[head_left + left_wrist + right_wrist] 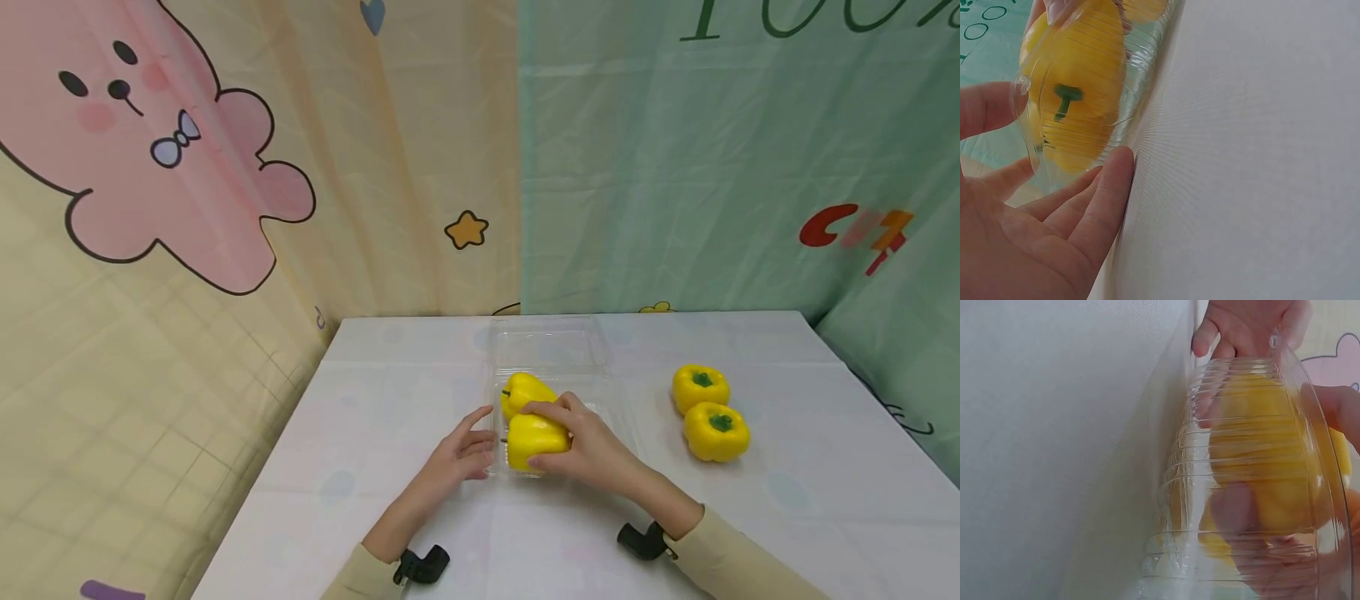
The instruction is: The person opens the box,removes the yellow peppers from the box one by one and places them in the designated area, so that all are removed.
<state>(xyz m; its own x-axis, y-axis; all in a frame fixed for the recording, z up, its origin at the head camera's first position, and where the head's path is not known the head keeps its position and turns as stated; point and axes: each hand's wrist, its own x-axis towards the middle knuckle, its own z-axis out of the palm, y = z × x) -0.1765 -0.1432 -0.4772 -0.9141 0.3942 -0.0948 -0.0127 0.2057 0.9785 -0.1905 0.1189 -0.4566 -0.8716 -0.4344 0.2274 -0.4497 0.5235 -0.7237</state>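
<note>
My right hand (592,446) grips a yellow bell pepper (534,442) from its right side, thumb near me and fingers over the far side. This pepper lies on its side inside the near half of a clear plastic clamshell box (611,408), its green stem facing left. A second yellow bell pepper (523,390) lies just behind it in the same half. At the box's left wall is my left hand (457,454), its fingers extended. In the left wrist view its fingertips (1119,159) touch the ribbed wall and rim.
Two more yellow bell peppers (701,387) (716,432) stand together to the right, stems up. The box's clear lid (547,348) lies folded back toward the far edge of the white-covered table (337,417). Printed curtains (420,167) hang behind and beside the table.
</note>
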